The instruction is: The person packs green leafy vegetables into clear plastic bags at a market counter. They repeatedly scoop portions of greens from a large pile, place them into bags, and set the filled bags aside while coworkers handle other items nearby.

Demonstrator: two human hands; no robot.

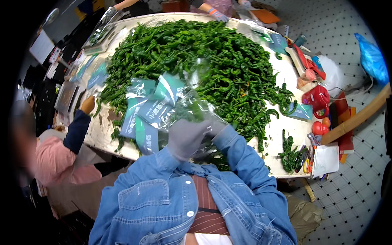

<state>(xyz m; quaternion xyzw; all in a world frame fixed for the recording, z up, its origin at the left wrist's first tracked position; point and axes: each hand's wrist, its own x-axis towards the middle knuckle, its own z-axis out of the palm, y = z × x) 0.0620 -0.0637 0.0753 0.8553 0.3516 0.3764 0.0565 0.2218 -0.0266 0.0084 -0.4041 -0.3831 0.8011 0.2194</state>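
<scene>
My left hand (186, 137), in a grey glove, is at the near edge of the table, shut on a clear plastic bag (196, 107). My right hand (216, 127), gloved alike, grips the same bag close beside it; its fingers are partly hidden. Printed plastic packaging bags (147, 107) in blue and green lie in a loose stack left of my hands. Beyond them a large heap of green chili peppers (190, 46) covers much of the white tabletop (280, 122).
Scales (69, 95) stand at the left, near a co-worker's hand (88, 105). Another co-worker's gloved hand (219, 15) is at the far edge. A red mug-like container (315, 99), tomatoes (320, 128), scissors (307, 165) and a small pepper pile (289, 153) are at the right.
</scene>
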